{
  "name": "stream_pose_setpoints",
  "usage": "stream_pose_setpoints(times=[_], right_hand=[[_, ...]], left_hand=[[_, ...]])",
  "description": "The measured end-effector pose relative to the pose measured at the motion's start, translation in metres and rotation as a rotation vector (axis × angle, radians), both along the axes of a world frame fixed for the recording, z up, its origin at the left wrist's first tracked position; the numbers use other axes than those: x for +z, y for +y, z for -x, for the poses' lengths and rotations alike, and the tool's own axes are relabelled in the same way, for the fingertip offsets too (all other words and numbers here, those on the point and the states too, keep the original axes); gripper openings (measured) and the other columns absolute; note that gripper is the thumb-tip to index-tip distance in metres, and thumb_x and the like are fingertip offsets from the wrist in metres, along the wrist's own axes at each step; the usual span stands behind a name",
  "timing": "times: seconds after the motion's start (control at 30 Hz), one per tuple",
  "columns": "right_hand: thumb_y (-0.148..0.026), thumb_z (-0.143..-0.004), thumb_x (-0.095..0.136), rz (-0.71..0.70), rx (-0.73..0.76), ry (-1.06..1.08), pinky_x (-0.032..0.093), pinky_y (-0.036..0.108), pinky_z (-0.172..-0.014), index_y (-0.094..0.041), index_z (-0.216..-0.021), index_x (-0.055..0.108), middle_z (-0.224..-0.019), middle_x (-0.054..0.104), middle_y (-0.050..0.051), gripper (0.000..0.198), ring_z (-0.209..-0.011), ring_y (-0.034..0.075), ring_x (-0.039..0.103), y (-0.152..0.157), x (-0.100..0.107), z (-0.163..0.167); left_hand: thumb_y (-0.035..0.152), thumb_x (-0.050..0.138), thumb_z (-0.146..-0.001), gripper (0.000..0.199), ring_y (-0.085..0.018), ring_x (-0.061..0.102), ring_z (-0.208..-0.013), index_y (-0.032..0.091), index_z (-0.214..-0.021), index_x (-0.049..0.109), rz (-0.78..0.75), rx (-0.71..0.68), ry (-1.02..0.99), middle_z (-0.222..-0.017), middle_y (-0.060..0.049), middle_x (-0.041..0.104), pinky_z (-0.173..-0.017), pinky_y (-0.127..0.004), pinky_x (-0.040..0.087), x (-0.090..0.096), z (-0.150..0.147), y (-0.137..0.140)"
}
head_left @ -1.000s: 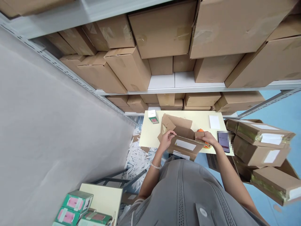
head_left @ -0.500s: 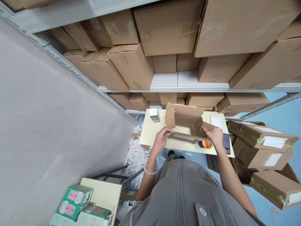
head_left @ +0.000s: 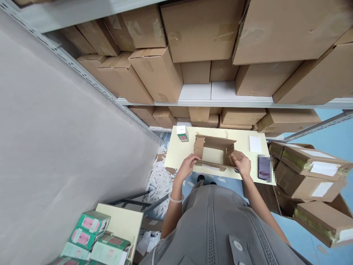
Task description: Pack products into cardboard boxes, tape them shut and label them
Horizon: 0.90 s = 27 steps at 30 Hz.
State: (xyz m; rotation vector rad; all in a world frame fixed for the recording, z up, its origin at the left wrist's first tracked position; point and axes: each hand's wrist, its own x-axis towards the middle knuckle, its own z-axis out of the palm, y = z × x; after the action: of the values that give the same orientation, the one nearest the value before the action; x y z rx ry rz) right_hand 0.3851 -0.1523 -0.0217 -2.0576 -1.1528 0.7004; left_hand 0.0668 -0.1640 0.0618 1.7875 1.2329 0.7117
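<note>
An open cardboard box (head_left: 216, 165) stands on the pale yellow table (head_left: 176, 156), and its bare inside faces up. At the box's near left corner, my left hand (head_left: 188, 164) pinches the edge of the near wall. My right hand (head_left: 242, 163) is closed on a flap at the right end, thumb toward the inside. A small green and white carton (head_left: 182, 133) stands upright on the table, left of the box. Part of a dark blue roll shows under my right hand; the rest is hidden.
A phone (head_left: 264, 168) and a white paper sheet (head_left: 255, 144) lie on the table's right side. Shelves of cardboard boxes (head_left: 157, 73) rise behind. Taped boxes (head_left: 317, 184) are piled right. Green cartons (head_left: 88, 228) sit on a lower-left table, near shredded paper (head_left: 158, 180).
The box's near wall and flaps have been folded down and inward, and the box has shifted slightly. My right hand has moved left with the flap. The orange tape roll is now covered.
</note>
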Motion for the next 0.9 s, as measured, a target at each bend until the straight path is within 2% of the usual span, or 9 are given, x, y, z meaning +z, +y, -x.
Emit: stream_pose_setpoints(times=[0.1, 0.17, 0.27, 0.4, 0.5, 0.6, 0.67, 0.77, 0.9], right_hand=[[-0.060, -0.076, 0.060, 0.041, 0.033, -0.097, 0.050, 0.039, -0.076, -0.024, -0.111, 0.072, -0.091, 0.075, 0.009, 0.051, -0.086, 0.031, 0.068, 0.001, 0.004, 0.002], [-0.059, -0.078, 0.057, 0.050, 0.075, -0.106, 0.050, 0.039, -0.076, -0.023, -0.113, 0.070, -0.094, 0.075, 0.010, 0.053, -0.087, 0.030, 0.067, 0.001, 0.006, 0.002], [-0.059, -0.078, 0.056, 0.070, 0.090, -0.108, 0.049, 0.039, -0.076, -0.022, -0.114, 0.069, -0.095, 0.074, 0.010, 0.053, -0.088, 0.030, 0.067, 0.000, 0.009, 0.002], [-0.055, -0.079, 0.056, 0.027, 0.088, -0.108, 0.047, 0.037, -0.075, -0.024, -0.115, 0.066, -0.101, 0.073, 0.009, 0.049, -0.089, 0.029, 0.065, -0.003, 0.014, 0.003], [-0.055, -0.079, 0.055, 0.024, 0.033, -0.121, 0.044, 0.034, -0.070, -0.023, -0.106, 0.066, -0.096, 0.073, 0.009, 0.043, -0.084, 0.027, 0.064, -0.006, 0.019, 0.001], [-0.058, -0.078, 0.055, 0.004, -0.020, -0.087, 0.042, 0.032, -0.066, -0.022, -0.093, 0.066, -0.084, 0.071, 0.007, 0.040, -0.077, 0.025, 0.062, -0.011, 0.021, -0.004], [-0.060, -0.076, 0.057, -0.056, -0.044, -0.013, 0.042, 0.032, -0.066, -0.021, -0.088, 0.065, -0.080, 0.070, 0.006, 0.042, -0.074, 0.024, 0.060, -0.014, 0.019, -0.007], [-0.064, -0.071, 0.061, -0.128, -0.122, 0.124, 0.043, 0.031, -0.066, -0.019, -0.085, 0.064, -0.078, 0.069, 0.005, 0.047, -0.072, 0.022, 0.059, -0.020, 0.014, -0.011], [-0.068, -0.065, 0.065, -0.171, -0.241, 0.266, 0.044, 0.031, -0.065, -0.017, -0.084, 0.063, -0.076, 0.068, 0.005, 0.054, -0.071, 0.020, 0.058, -0.026, 0.009, -0.013]], left_hand=[[0.027, 0.055, -0.093, 0.018, -0.020, 0.061, -0.108, 0.025, -0.106, 0.067, 0.034, -0.044, 0.107, -0.111, -0.004, 0.066, -0.097, -0.031, 0.046, 0.006, 0.002, 0.002], [0.035, 0.051, -0.096, 0.022, -0.020, 0.060, -0.110, 0.026, -0.107, 0.068, 0.038, -0.053, 0.202, -0.112, -0.003, 0.065, -0.100, -0.032, 0.044, 0.014, 0.000, 0.006], [0.038, 0.037, -0.102, 0.036, -0.020, 0.059, -0.107, 0.026, -0.104, 0.070, 0.026, -0.005, 0.401, -0.108, -0.003, 0.064, -0.099, -0.034, 0.043, 0.027, -0.010, 0.017], [0.042, 0.042, -0.100, 0.034, -0.026, 0.053, -0.112, 0.026, -0.108, 0.071, -0.033, 0.073, 0.576, -0.112, -0.009, 0.057, -0.097, -0.038, 0.044, 0.036, -0.031, 0.032], [0.043, 0.049, -0.096, 0.032, -0.032, 0.043, -0.126, 0.029, -0.117, 0.069, -0.055, 0.089, 0.573, -0.127, -0.012, 0.051, -0.108, -0.049, 0.036, 0.033, -0.045, 0.037], [0.041, 0.057, -0.093, 0.032, -0.039, 0.023, -0.144, 0.031, -0.122, 0.067, -0.014, 0.084, 0.545, -0.149, -0.011, 0.038, -0.116, -0.066, 0.014, 0.025, -0.053, 0.038], [0.037, 0.059, -0.092, 0.035, -0.041, 0.009, -0.150, 0.031, -0.126, 0.064, 0.049, 0.080, 0.511, -0.158, -0.009, 0.028, -0.115, -0.072, 0.006, 0.021, -0.056, 0.038], [0.031, 0.063, -0.089, 0.047, -0.042, 0.002, -0.152, 0.031, -0.135, 0.056, 0.145, 0.084, 0.441, -0.165, -0.010, 0.016, -0.114, -0.074, 0.006, 0.016, -0.054, 0.036], [0.026, 0.065, -0.085, 0.064, -0.043, 0.006, -0.152, 0.029, -0.145, 0.044, 0.177, 0.086, 0.333, -0.166, -0.013, 0.012, -0.115, -0.072, 0.013, 0.010, -0.047, 0.032]])
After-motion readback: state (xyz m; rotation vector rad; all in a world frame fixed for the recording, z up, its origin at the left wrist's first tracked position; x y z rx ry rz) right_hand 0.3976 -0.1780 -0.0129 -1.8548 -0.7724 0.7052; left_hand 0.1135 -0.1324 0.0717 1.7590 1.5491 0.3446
